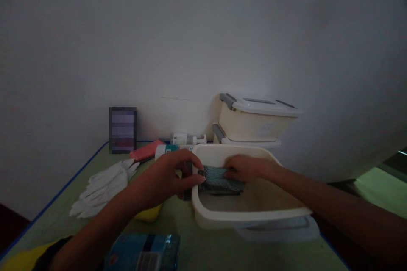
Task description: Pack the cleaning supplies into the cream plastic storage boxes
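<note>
A folded teal patterned cloth (219, 178) lies inside a cream plastic bin (229, 216), against its left wall. My left hand (171, 173) reaches over the bin's left rim, thumb and forefinger closed on the cloth's left end. Inside the bin, my right hand (244, 168) is on the cloth's right part with its fingers curled; motion blurs it slightly. Something dark shows under the cloth on the bin floor, too dim to name. Part of a grey object is visible behind my left fingers, outside the bin.
White gloves (104, 188), a red packet (148, 150) and a pump bottle (187, 139) lie to the left and back. In front are a blue packet (143, 254) and something yellow (149, 214). Stacked lidded boxes (254, 123) stand behind the bin. A pale lid (282, 230) lies partly beneath it.
</note>
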{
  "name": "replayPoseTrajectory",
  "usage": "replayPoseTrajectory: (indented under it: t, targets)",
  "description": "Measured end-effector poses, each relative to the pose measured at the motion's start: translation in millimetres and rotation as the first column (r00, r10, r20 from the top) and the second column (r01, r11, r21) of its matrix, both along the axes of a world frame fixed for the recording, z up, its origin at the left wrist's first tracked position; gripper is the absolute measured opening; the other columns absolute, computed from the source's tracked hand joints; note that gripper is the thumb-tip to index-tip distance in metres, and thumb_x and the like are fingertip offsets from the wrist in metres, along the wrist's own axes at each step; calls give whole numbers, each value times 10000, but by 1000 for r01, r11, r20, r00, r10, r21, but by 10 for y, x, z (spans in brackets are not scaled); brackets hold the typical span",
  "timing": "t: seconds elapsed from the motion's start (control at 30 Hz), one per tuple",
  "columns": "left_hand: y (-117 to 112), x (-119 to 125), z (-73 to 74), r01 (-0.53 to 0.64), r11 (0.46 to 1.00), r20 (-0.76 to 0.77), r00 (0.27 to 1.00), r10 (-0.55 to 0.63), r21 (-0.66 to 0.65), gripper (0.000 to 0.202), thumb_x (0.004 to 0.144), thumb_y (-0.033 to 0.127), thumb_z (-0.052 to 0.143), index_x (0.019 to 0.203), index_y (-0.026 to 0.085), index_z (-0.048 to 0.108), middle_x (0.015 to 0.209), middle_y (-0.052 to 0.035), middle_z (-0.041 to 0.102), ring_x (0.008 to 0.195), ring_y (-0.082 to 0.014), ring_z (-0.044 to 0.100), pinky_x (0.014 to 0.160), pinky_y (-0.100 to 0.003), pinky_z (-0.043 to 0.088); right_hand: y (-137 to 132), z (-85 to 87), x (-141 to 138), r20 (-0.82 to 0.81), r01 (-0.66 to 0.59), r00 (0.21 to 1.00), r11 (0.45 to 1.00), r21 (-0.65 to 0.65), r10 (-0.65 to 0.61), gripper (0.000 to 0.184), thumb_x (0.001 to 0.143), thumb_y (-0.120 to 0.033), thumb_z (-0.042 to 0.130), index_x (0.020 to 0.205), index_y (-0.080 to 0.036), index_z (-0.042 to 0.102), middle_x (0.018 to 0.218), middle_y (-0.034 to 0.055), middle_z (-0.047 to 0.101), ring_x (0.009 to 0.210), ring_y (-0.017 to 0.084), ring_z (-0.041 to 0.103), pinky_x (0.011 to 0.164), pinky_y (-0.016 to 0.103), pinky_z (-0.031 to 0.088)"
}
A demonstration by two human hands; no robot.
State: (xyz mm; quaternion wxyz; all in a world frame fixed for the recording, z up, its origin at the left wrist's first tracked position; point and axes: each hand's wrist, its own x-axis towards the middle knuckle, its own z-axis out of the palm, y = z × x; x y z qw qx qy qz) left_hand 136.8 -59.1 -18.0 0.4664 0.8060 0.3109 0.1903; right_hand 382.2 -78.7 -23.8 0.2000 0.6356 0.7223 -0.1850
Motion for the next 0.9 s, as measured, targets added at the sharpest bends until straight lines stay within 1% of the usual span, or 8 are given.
replayPoseTrajectory:
  t: [0.07,0.13,0.2,0.27,0.53,0.63,0.77,0.9]
  targets:
    - [2,-4,-19,31,998,5,999,-31,45,236,808,389,589,931,188,576,705,30,576,560,-118,585,497,-221,493,-43,-3,-120,119,-11,993,994,108,-1,331,895,-320,555,1186,-162,549,1190,89,581,997,212,602,826,424,512]
    - [6,-19,-23,41,977,12,999,-45,208,159,826,326,573,905,194,610,802,3,604,678,-133,603,604,-245,505,-88,10,-232,210,-19,977,981,194,-23,331,894,-318,556,1186,-160,550,1192,92,580,998,211,602,828,423,512]
    - [14,-43,-16,22,917,24,999,-34,399,114,832,266,568,898,199,632,958,-25,619,846,-158,602,767,-292,489,-125,40,-314,266,-27,963,966,255,-44,330,894,-316,556,1184,-159,552,1194,95,579,997,210,601,829,419,512]
    - [25,-73,-3,6,870,25,999,-22,493,121,843,255,561,925,201,632,1059,-38,605,940,-175,586,860,-328,456,-145,82,-357,292,-39,955,955,294,-51,328,894,-315,557,1182,-158,554,1194,98,579,995,209,602,828,415,512]
    - [11,-195,86,38,910,-25,999,-31,412,131,843,243,567,911,161,643,853,-31,665,754,-139,622,666,-241,482,-64,220,-321,311,-157,949,939,307,57,311,898,-328,550,1156,-156,567,1157,86,599,972,201,611,820,413,513]
    - [26,-238,125,103,889,-73,994,-79,445,152,869,237,537,958,162,634,937,-38,679,839,-133,631,729,-230,491,-55,283,-275,271,-195,956,938,286,116,270,906,-341,532,1087,-153,600,1087,74,633,933,188,622,819,405,506]
    - [134,-332,55,37,841,-177,982,70,540,225,886,195,476,1064,159,608,1149,-98,618,1081,-196,557,962,-348,410,-141,379,-236,161,-148,981,950,275,106,248,888,-280,488,931,-136,685,903,132,706,829,242,661,745,382,482]
    - [228,-434,-120,76,870,-377,917,132,488,271,794,274,607,1030,146,645,1105,-147,651,1014,-273,602,898,-426,452,-329,494,-376,5,-20,1000,957,290,19,329,867,-343,480,1045,-138,666,942,136,723,836,246,676,712,334,484]
